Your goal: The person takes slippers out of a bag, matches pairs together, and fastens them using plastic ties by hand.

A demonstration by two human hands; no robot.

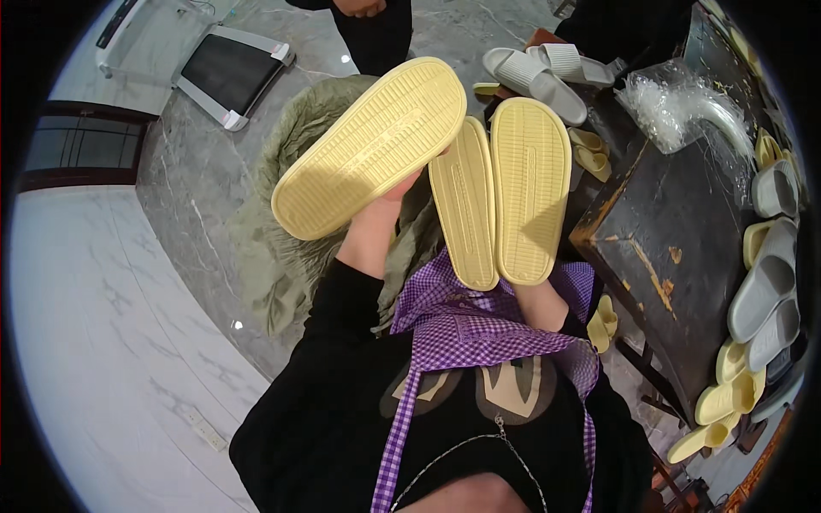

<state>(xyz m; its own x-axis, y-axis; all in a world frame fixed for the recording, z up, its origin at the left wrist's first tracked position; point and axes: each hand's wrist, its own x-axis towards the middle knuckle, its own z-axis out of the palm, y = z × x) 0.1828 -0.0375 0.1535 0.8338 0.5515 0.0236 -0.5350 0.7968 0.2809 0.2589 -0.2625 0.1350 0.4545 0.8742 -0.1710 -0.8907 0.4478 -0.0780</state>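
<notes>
A yellow slipper (368, 150), its ribbed sole facing me, is held up and tilted in my left hand (405, 185). Most of that hand is hidden behind the sole. To the right, two more soles show side by side: a narrower-looking yellow slipper (466, 205) turned partly on edge, and another yellow slipper (532, 184) seen flat. My right hand (534, 297) comes up behind this pair and supports it, with its fingers out of sight. All three slippers are above my lap, where a purple checked apron (487, 338) lies.
Olive-green cloth (299, 162) is heaped before me. At right stands a worn dark table (658, 231) bearing clear plastic wrapping (676, 98); grey slippers (765, 282) and yellow ones line its far side. More grey slippers (534, 81) sit ahead. Another person's dark-clothed leg (375, 38) stands beyond.
</notes>
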